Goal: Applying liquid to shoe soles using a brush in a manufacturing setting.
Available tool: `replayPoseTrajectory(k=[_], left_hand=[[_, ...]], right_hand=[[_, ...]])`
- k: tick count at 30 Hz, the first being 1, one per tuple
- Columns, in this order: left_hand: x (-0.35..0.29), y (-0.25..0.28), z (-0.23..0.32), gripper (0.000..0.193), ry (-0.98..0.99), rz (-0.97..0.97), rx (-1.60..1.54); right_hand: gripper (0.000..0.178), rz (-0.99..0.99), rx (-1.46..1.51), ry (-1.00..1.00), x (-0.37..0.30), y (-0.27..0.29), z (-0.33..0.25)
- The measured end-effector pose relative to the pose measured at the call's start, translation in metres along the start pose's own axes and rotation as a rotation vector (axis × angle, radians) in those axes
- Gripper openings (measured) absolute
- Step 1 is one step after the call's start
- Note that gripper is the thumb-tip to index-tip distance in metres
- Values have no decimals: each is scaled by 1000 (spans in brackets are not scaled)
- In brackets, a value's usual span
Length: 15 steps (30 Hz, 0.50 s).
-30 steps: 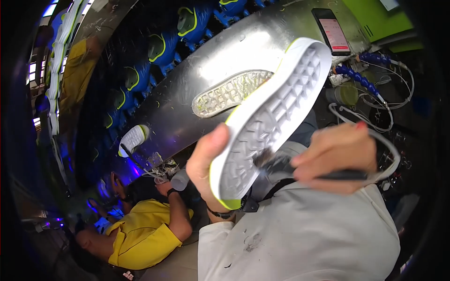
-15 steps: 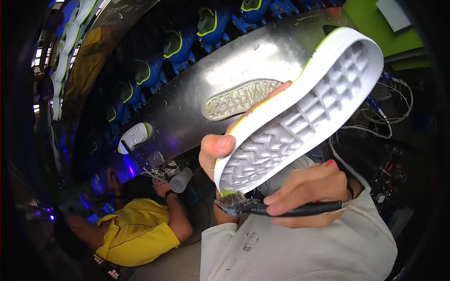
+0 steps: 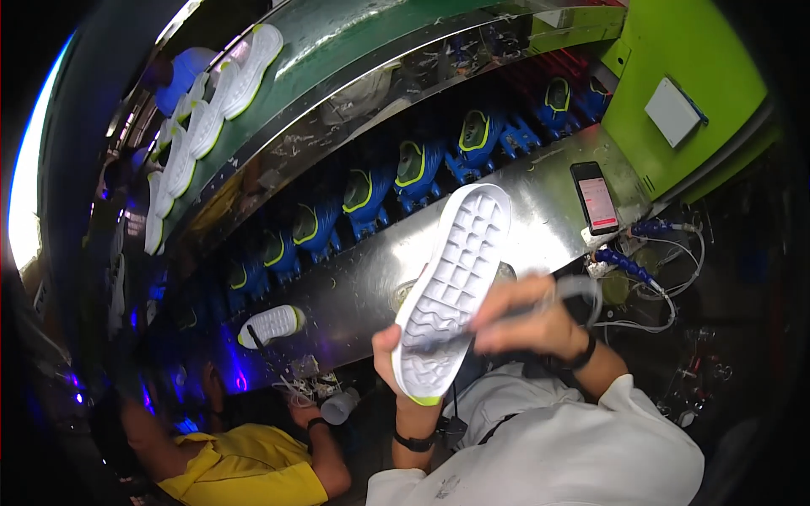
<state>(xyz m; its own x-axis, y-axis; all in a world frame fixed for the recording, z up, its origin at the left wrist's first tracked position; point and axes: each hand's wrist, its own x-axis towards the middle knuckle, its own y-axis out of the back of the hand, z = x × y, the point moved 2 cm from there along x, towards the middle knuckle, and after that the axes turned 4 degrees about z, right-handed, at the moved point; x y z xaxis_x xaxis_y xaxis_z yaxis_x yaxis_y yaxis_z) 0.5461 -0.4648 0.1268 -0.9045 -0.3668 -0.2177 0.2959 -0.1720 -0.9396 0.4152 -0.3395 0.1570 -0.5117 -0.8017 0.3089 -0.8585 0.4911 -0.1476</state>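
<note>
A white shoe sole (image 3: 472, 253) with a yellow-green edge stands tilted steeply before me, its gridded hollow side facing up toward me. My left hand (image 3: 388, 358) is closed round the lower left edge of it. Over the sole's right side, my right hand (image 3: 536, 319) is smeared by motion, its fingers bent round a brush. The brush's bristle end (image 3: 451, 341) shows as a dark blur against the sole's lower hollow; its handle is mostly lost in the blur. Behind the sole, a patterned sole-shaped piece (image 3: 408, 294) on the metal bench is largely hidden.
A phone (image 3: 595, 198) lies on the metal bench (image 3: 354, 278), left of blue jointed hoses (image 3: 629, 266). Blue shoe lasts (image 3: 413, 173) line the back. White soles (image 3: 224, 101) stand on a green belt. A co-worker in yellow (image 3: 253, 464) sits left, near another sole (image 3: 274, 325).
The view has shifted to show more of the bench and belt. The sole is farther off and more upright. The brush has gone from the sole's lower tip to its hollow.
</note>
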Motion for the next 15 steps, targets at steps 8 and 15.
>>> replayPoseTrajectory(k=[8, 15], left_hand=[[33, -78, 11, 72, -229, -29, 166], [248, -236, 43, 48, -792, -12, 1060]], right_hand=[[28, 26, -324, 204, -18, -16, -49], [15, 596, 531, -96, -38, 15, -40]])
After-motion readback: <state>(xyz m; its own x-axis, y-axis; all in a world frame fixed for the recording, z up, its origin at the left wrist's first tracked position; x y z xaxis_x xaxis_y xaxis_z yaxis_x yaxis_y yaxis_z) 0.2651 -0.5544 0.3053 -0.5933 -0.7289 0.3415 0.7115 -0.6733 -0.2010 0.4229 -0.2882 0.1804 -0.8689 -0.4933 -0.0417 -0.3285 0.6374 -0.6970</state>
